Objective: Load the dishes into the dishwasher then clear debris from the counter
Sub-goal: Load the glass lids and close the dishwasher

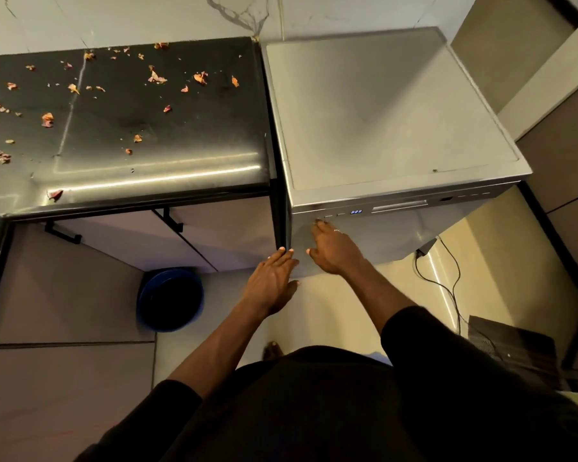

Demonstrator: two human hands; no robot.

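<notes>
Dishwasher, door shut: we hold our right hand, grip spread, fingertips up at its button strip, nearer the door's crosswise top edge than our left hand, flat on its left edge; debris lies on the worktop left of it.

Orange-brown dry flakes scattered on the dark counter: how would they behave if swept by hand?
The thin, curled orange-brown flakes probably weigh almost nothing and would slide easily on the glossy dark counter. They look brittle, so likely crumble or scatter.
</notes>
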